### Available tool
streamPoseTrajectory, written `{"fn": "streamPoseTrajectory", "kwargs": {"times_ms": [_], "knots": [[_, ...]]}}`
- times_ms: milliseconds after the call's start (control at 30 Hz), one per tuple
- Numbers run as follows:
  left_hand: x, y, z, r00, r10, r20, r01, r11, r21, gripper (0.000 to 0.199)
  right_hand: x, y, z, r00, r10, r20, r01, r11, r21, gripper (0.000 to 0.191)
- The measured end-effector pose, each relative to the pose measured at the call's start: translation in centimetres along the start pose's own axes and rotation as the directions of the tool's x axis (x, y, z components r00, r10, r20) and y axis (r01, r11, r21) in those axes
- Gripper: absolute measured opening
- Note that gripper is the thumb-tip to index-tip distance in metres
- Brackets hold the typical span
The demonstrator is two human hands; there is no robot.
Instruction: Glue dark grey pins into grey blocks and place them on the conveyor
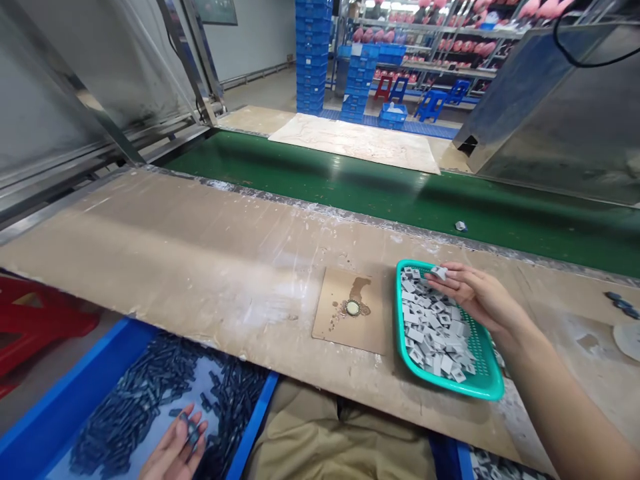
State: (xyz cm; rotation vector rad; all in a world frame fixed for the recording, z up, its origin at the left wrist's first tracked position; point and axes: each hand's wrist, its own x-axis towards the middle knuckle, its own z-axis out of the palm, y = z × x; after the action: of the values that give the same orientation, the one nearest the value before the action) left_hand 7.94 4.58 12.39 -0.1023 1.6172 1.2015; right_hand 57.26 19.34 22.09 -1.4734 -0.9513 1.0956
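My right hand (463,287) pinches a small grey-white piece (439,273) above the back of a green basket (487,363). Many similar grey-white pieces (435,327) lie in the basket. At the lower left, my left hand (183,443) has its fingers closed on a dark piece (191,430), over a blue bin (85,383) with heaps of dark pieces (123,413). Left of the basket, a small round cap (353,307) rests on a cardboard square (333,327) with wet brown stains.
A green conveyor belt (310,177) runs behind the worktable (200,253), with one small piece (461,227) on it. Several dark pieces (623,303) lie at the right. A red stool (45,317) is at the left. Blue crates (313,60) stand beyond.
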Motion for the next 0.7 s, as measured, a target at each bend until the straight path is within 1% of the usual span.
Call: {"fn": "streamPoseTrajectory", "kwargs": {"times_ms": [100,133,200,267,300,367,467,533,600,667,700], "knots": [[-2.1,-0.2,1.7,0.997,-0.014,0.072,0.021,0.995,-0.098,0.027,-0.8,-0.8,1.3,0.987,0.145,0.064,-0.145,0.989,-0.006,0.019],[-2.8,-0.2,2.4,0.995,-0.035,0.097,0.047,0.992,-0.120,0.025,-1.2,-1.1,1.9,0.977,0.183,0.111,-0.182,0.983,-0.020,0.021],[-4.0,-0.2,3.9,0.987,-0.087,0.138,0.106,0.985,-0.137,0.022,-1.9,-1.7,3.5,0.941,0.250,0.227,-0.246,0.968,-0.049,0.026],[-4.9,-0.3,5.3,0.975,-0.129,0.182,0.154,0.979,-0.130,0.022,-2.4,-2.2,5.0,0.902,0.297,0.313,-0.292,0.954,-0.064,0.027],[-5.2,-0.5,5.9,0.967,-0.139,0.212,0.169,0.978,-0.127,0.023,-2.5,-2.3,5.8,0.889,0.312,0.336,-0.307,0.949,-0.067,0.026],[-5.6,-0.8,6.7,0.947,-0.153,0.283,0.195,0.972,-0.129,0.027,-2.5,-2.4,7.1,0.879,0.321,0.353,-0.312,0.946,-0.083,0.025],[-5.7,-1.2,7.4,0.915,-0.174,0.363,0.234,0.964,-0.129,0.038,-2.3,-2.3,8.5,0.855,0.328,0.401,-0.286,0.944,-0.162,0.031],[-5.8,-1.3,7.6,0.904,-0.171,0.392,0.226,0.969,-0.099,0.042,-2.2,-2.2,9.1,0.840,0.323,0.437,-0.236,0.941,-0.242,0.038],[-5.9,-1.2,7.8,0.899,-0.158,0.408,0.204,0.976,-0.072,0.044,-2.2,-1.8,9.5,0.841,0.290,0.457,-0.131,0.928,-0.348,0.044],[-6.1,-1.1,8.2,0.890,-0.152,0.431,0.198,0.978,-0.065,0.045,-2.3,-1.3,9.8,0.875,0.191,0.444,0.032,0.894,-0.447,0.047],[-6.2,-1.0,8.3,0.881,-0.155,0.447,0.204,0.977,-0.064,0.045,-2.4,-1.0,10.0,0.896,0.125,0.427,0.118,0.859,-0.499,0.046]]}}
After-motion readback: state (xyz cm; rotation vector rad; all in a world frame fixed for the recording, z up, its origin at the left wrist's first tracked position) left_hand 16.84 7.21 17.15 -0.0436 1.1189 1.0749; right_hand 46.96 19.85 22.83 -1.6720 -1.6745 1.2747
